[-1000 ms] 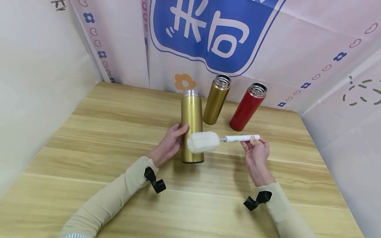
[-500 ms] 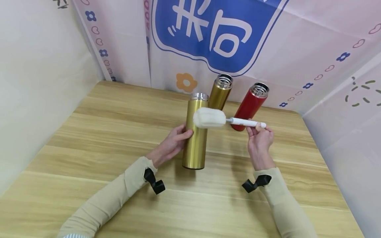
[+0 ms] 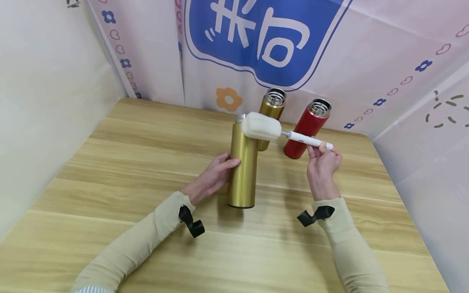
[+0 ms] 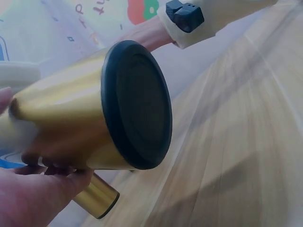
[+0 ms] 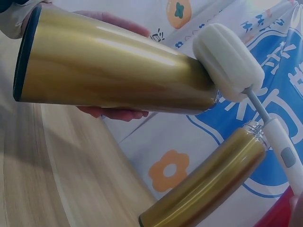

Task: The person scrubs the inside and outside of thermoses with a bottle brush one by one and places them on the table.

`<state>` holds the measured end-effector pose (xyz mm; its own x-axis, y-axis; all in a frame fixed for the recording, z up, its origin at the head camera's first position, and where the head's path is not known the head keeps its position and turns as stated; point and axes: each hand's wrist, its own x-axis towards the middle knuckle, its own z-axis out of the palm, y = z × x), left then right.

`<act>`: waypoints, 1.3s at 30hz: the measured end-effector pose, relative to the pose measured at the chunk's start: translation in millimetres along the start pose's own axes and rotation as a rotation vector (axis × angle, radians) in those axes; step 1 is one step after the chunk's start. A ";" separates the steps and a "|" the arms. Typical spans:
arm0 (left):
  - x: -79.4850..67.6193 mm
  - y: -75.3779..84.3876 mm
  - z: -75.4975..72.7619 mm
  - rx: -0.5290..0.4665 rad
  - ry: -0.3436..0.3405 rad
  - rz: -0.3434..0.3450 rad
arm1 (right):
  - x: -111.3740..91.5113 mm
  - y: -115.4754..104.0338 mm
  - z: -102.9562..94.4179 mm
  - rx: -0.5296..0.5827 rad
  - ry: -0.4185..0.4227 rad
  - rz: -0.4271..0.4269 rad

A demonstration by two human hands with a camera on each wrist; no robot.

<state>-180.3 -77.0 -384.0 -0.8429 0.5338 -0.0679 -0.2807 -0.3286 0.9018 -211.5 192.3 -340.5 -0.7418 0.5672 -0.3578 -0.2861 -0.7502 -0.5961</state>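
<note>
My left hand (image 3: 215, 175) grips a gold thermos bottle (image 3: 243, 175) around its middle, with the thumb across the front. The bottle is lifted off the table and leans slightly right; its black base (image 4: 142, 109) faces the left wrist camera. Between thumb and fingers, my right hand (image 3: 324, 165) pinches the end of a white sponge bottle brush (image 3: 261, 126). The sponge head (image 5: 228, 61) lies crosswise at the bottle's neck and partly covers it in the head view. Whether sponge and rim touch, I cannot tell.
A second gold thermos (image 3: 272, 109) without a lid stands behind the held bottle. To its right stands a lidless red thermos (image 3: 309, 122), partly behind the brush handle. A printed sheet (image 3: 154, 61) backs the wooden table (image 3: 121, 179).
My right hand has moved up and slightly right, bringing the sponge head from the bottle's lower half to its neck. The held bottle has shifted a little right and now tilts.
</note>
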 end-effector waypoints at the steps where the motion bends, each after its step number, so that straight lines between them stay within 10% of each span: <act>1: 0.8 -0.2 0.4 0.007 0.009 -0.001 | 0.0 -0.4 0.4 0.006 -0.002 0.000; 39: 5.6 6.2 -6.3 -0.176 0.165 0.062 | -24.8 5.7 -59.9 -0.272 -0.179 0.093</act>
<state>-189.6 -81.0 -381.5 -0.9203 0.3791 -0.0968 -0.2901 -0.4952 0.8190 -158.5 194.3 -378.1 -0.8585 0.4142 -0.3023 -0.0579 -0.6641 -0.7454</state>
